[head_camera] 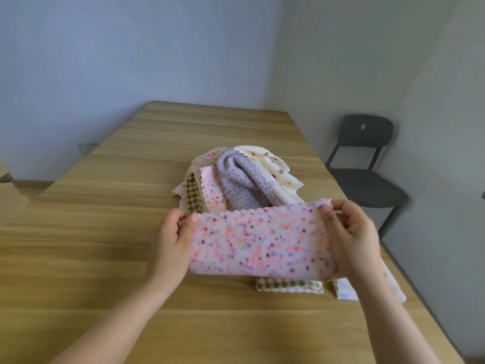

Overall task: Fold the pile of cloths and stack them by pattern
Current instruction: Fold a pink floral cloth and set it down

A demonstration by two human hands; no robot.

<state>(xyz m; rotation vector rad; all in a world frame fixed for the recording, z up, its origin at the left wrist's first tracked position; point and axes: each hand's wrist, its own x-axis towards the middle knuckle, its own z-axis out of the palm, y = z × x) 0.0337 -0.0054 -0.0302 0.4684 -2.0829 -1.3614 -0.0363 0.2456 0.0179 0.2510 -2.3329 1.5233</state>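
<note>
A pink cloth with purple and coral speckles [259, 243] is stretched between my hands above the wooden table [105, 245], folded once so its lower edge is a rounded fold. My left hand [172, 237] pinches its left end and my right hand [351, 235] pinches its right end. Behind it lies the loose pile of cloths [236, 177]: a lilac dotted one, a cream one with coloured dots, a green checked one and another pink speckled one. Under the held cloth lies a folded green checked cloth [288, 286], and beside it a folded white cloth [346, 291].
A dark grey chair [364, 164] stands to the right of the table, near the wall. The table's right edge runs close to the folded cloths. A wall socket [88, 147] sits low on the left wall.
</note>
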